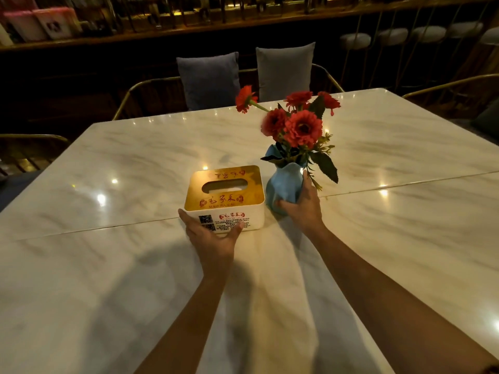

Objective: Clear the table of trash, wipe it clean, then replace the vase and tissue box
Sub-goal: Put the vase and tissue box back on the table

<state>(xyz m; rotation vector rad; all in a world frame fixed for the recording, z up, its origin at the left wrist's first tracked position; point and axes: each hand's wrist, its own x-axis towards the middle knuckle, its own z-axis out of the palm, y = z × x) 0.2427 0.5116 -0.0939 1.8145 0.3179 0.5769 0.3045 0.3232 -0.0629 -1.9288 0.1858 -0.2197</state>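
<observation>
A white tissue box [229,197] with a wooden lid and red lettering stands near the middle of the marble table [108,157]. My left hand [213,238] grips its near side, with fingers at the left corner and thumb on the front face. Right beside the box stands a blue vase [282,184] holding red flowers [294,122]. My right hand [302,206] is curled round the vase's body from the right. Box and vase almost touch.
Two metal-framed chairs with grey cushions [210,79] stand at the table's far edge. Another chair [459,95] stands at the right and one [29,149] at the left. A bar counter with white stools [391,36] runs behind. A seam [405,182] crosses the tabletop.
</observation>
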